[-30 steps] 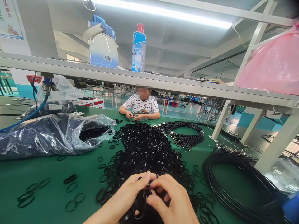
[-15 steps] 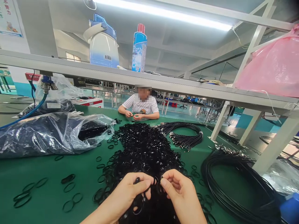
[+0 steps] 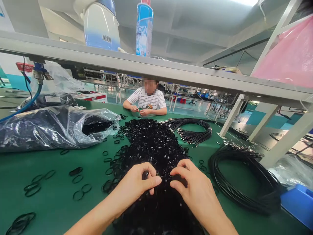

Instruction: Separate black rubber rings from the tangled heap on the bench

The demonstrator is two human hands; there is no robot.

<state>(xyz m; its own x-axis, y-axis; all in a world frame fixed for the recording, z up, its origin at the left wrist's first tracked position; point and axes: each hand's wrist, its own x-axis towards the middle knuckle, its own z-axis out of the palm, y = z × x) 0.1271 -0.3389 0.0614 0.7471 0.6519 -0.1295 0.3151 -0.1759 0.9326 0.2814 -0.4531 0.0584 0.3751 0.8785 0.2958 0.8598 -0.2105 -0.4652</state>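
A long heap of black rubber rings [image 3: 151, 143] runs down the green tabletop in front of me. Over its near part, my left hand [image 3: 141, 181] is closed, thumb against the fingers, with black rings partly showing inside its curl. How many it holds is hidden. To its right, my right hand [image 3: 189, 181] has thumb and fingers apart and nothing visible between them; the heap lies just below it. Loose rings [image 3: 78, 195] lie on the table left of the heap.
A clear plastic bag [image 3: 56, 127] of black pieces lies at left. Coiled black cables [image 3: 220, 192] and a blue bin [image 3: 298, 204] are at right. A shelf beam [image 3: 156, 67] crosses above. Opposite sits a person [image 3: 149, 101], hands together over the table.
My right hand has opened its fingers and drawn slightly away from the left. The left stays closed on the rings. The view has tipped downward.
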